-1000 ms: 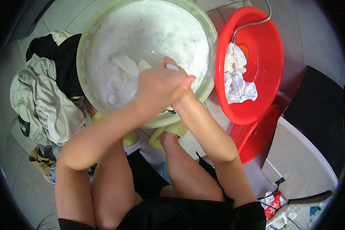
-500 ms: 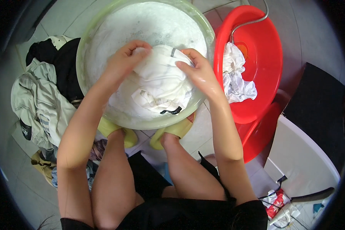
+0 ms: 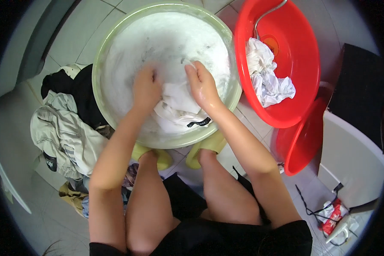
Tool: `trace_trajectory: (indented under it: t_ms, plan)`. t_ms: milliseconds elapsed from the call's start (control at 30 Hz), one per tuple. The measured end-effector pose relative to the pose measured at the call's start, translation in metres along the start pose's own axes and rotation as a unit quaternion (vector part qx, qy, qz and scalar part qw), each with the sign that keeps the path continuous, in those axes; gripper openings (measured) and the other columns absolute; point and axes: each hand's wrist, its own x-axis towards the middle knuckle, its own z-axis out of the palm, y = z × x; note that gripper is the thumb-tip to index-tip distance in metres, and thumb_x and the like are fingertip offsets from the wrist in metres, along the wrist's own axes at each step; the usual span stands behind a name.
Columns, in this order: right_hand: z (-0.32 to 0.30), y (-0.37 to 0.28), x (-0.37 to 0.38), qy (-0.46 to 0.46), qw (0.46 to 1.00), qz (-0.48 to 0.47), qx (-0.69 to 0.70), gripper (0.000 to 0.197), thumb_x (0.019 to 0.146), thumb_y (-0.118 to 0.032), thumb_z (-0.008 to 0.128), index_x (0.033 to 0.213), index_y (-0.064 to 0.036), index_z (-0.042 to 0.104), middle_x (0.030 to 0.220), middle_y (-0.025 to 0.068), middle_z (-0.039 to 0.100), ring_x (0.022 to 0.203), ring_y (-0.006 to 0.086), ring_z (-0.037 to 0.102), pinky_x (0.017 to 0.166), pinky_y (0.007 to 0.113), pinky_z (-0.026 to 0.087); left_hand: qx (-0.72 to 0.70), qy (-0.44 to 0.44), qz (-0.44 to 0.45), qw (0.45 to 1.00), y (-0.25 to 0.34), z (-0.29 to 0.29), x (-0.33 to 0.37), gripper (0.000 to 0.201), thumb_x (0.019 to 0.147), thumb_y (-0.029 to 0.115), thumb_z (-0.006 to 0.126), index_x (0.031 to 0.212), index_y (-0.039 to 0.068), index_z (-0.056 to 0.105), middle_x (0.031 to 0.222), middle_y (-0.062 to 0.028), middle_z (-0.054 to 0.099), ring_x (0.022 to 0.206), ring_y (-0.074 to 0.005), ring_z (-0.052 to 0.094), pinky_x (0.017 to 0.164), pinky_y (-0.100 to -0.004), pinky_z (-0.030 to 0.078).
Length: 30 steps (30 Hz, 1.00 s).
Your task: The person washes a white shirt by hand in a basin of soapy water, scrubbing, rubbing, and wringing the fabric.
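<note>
A wet white garment with a small black label lies partly in foamy water in a large pale green basin. My right hand is closed on a fold of it, with a bit of the cloth sticking up past the thumb and forefinger. At the garment's left side, my left hand is curled closed on the cloth; motion blurs its fingertips. Both hands are above the suds, a short gap apart. Foam hides the garment's far part.
To the right, a red tub holds crumpled white clothes and a metal hose. Another red basin stands below it. Light and dark clothes are heaped on the left floor. Yellow-green slippers touch the basin's near side.
Both hands have drawn closer together and lower in the view, gathering the garment's upper edge that was spread between them. The left hand is now blurred. The whole view has shifted slightly.
</note>
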Motion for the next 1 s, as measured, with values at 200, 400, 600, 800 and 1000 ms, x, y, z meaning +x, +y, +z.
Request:
trace_trajectory:
  t_ms: [200, 400, 600, 800, 1000]
  plan:
    - [-0.003, -0.074, -0.006, -0.015, 0.828, 0.307, 0.469, 0.023, 0.087, -0.028, 0.061, 0.096, -0.0071, 0.057, 0.072, -0.0001, 0.049, 0.066, 0.0117, 0.048, 0.061, 0.027, 0.042, -0.053, -0.032, 0.216, 0.974, 0.107, -0.027, -0.034, 0.018, 0.082, 0.015, 0.066, 0.078, 0.004, 0.052, 0.07, -0.0081, 0.056, 0.059, -0.0197, 0.055, 0.05, -0.031, 0.042]
    - [0.01, -0.074, -0.028, 0.001, 0.813, 0.324, 0.484, 0.027, 0.092, -0.022, 0.049, 0.105, -0.0013, 0.059, 0.083, 0.0031, 0.056, 0.072, 0.0135, 0.053, 0.06, 0.028, 0.043, 0.017, -0.16, -0.001, 0.987, 0.094, -0.033, 0.012, 0.034, 0.087, 0.029, 0.058, 0.067, 0.002, 0.053, 0.06, -0.0118, 0.052, 0.052, -0.0269, 0.052, 0.05, -0.0378, 0.041]
    - [0.001, -0.037, -0.019, -0.013, 0.724, 0.349, 0.594, 0.024, 0.092, -0.024, 0.045, 0.095, -0.0031, 0.057, 0.081, 0.0029, 0.054, 0.069, 0.0133, 0.049, 0.06, 0.029, 0.04, 0.072, -0.067, 0.192, 0.976, 0.105, -0.005, -0.029, 0.041, 0.091, 0.038, 0.05, 0.075, 0.003, 0.063, 0.064, -0.0145, 0.057, 0.054, -0.0252, 0.055, 0.053, -0.036, 0.042]
    - [0.021, -0.051, -0.033, -0.009, 0.84, 0.345, 0.419, 0.026, 0.094, -0.022, 0.042, 0.096, -0.0038, 0.06, 0.083, 0.004, 0.058, 0.07, 0.0133, 0.052, 0.063, 0.029, 0.042, -0.021, -0.096, 0.052, 0.994, 0.07, -0.013, 0.001, 0.023, 0.084, 0.027, 0.058, 0.072, 0.007, 0.062, 0.06, -0.012, 0.057, 0.052, -0.0291, 0.055, 0.05, -0.0399, 0.043]
    - [0.005, -0.034, -0.029, -0.059, 0.742, 0.363, 0.56, 0.024, 0.093, -0.02, 0.042, 0.096, -0.004, 0.059, 0.079, 0.0039, 0.056, 0.066, 0.0144, 0.049, 0.061, 0.028, 0.042, 0.091, -0.062, 0.209, 0.972, 0.098, -0.009, -0.031, 0.042, 0.092, 0.037, 0.047, 0.075, 0.001, 0.061, 0.066, -0.0155, 0.057, 0.056, -0.0277, 0.054, 0.06, -0.0354, 0.044]
